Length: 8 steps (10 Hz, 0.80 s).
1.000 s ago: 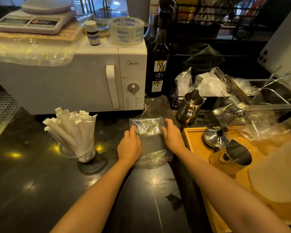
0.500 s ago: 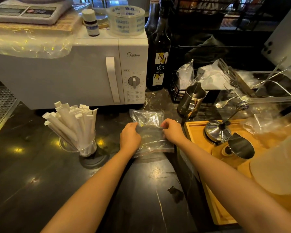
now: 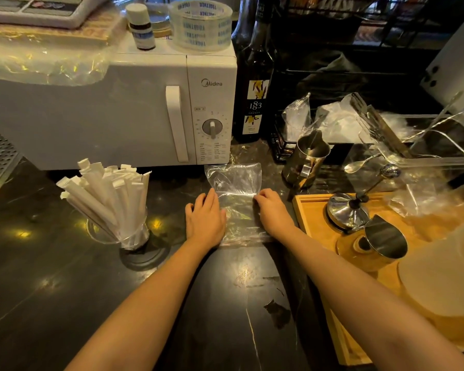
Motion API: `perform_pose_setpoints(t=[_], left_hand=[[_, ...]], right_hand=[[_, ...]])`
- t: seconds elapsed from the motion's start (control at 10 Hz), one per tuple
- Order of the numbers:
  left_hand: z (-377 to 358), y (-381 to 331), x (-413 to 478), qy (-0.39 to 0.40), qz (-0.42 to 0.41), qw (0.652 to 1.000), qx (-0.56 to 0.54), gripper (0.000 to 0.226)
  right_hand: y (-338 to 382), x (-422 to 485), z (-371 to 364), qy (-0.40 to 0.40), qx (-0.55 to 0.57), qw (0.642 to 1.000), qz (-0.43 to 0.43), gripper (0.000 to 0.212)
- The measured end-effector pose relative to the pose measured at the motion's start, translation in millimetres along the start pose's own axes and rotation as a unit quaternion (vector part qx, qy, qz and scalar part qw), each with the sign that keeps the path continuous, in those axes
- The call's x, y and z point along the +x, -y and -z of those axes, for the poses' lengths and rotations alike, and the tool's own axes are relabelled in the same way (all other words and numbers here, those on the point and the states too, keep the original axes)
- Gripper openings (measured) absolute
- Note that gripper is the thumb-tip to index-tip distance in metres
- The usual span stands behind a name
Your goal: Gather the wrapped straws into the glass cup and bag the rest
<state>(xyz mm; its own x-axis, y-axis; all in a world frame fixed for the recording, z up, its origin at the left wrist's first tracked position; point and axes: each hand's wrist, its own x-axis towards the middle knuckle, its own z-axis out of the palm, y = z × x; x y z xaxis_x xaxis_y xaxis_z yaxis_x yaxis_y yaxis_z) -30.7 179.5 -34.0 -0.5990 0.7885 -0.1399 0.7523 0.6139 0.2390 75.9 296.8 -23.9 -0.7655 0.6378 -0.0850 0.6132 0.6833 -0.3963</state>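
Several white paper-wrapped straws (image 3: 110,194) stand fanned out in a glass cup (image 3: 130,236) on the dark counter, left of my hands. A clear plastic bag (image 3: 233,180) lies flat on the counter in front of the microwave. My left hand (image 3: 205,219) lies palm down on the bag's left edge. My right hand (image 3: 272,212) has its fingers curled onto the bag's right edge. What is inside the bag cannot be made out.
A white microwave (image 3: 91,116) stands behind, with a tape roll (image 3: 201,25) and a small bottle on top. A dark syrup bottle (image 3: 255,103) and a steel pitcher (image 3: 307,162) stand beyond the bag to the right. A wooden tray (image 3: 314,218) with metal ware is at the right.
Both hands have stayed at the bag's sides. My left hand went from pinching the bag to lying flat on it, and the bag's far end now looks smoother.
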Motion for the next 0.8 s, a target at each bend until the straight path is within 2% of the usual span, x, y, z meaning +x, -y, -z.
perform_pose_setpoints(t=[0.2,0.4,0.5,0.6,0.7,0.8], left_hand=[[-2,6,2,0.029,-0.016,0.999,0.024,0.065],[2,14,-1,0.065,-0.057,0.994,0.066,0.097],[7,16,-2,0.084,-0.075,0.990,0.088,0.099],[9,19,-3,0.095,-0.083,0.987,0.102,0.095],[11,19,-9,0.099,-0.087,0.986,0.102,0.088],[10,20,-14,0.084,-0.075,0.990,0.083,0.075]], right_hand=[[-13,-2,-7,-0.021,-0.146,0.986,0.081,0.036],[-14,-7,-7,-0.031,-0.233,0.969,0.080,0.043],[-17,-7,-6,-0.016,-0.256,0.964,0.076,0.034],[-17,-10,-6,0.030,-0.219,0.974,0.041,0.065],[-14,-17,-5,0.069,-0.189,0.979,0.030,0.077],[-10,-23,-2,0.069,-0.198,0.978,0.017,0.066]])
